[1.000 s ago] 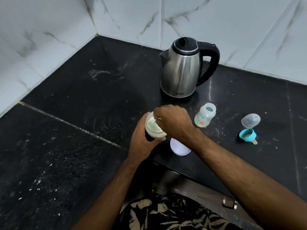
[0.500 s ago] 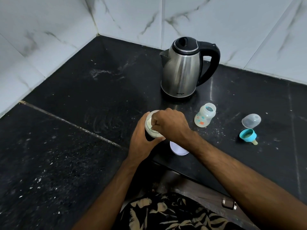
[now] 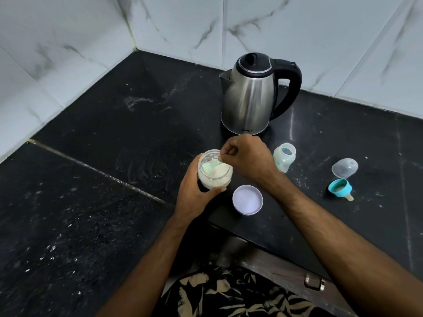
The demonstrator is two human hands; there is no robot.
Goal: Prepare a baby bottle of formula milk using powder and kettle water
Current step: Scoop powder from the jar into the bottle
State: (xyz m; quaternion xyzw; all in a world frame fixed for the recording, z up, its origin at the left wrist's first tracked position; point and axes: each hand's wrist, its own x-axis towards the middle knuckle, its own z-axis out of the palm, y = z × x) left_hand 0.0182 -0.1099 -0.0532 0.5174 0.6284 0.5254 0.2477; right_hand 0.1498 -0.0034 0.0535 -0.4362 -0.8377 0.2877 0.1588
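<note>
The left hand point(image 3: 194, 193) wraps round an open jar of powder point(image 3: 214, 172), which stands upright on the black counter point(image 3: 91, 179), mouth up. Just right of that hand lies the jar's lid point(image 3: 247, 199), flat. The right hand point(image 3: 248, 157) pinches a pale green scoop point(image 3: 211, 165), its bowl dipping leftward into the powder. Behind this hand stands the kettle point(image 3: 249, 97), spout leftward. Just to its right is the upright, uncapped baby bottle point(image 3: 285, 157); farther right lie a clear cap point(image 3: 344, 167) and teal teat ring point(image 3: 340, 189).

Dim, even indoor light, soft shadows only. Mild glare streaks on the steel kettle point(image 3: 248, 97) and a thin reflection line on the black counter point(image 3: 91, 202). Wide-angle bending toward edges, slight softness overall, fine detail smeared.
</note>
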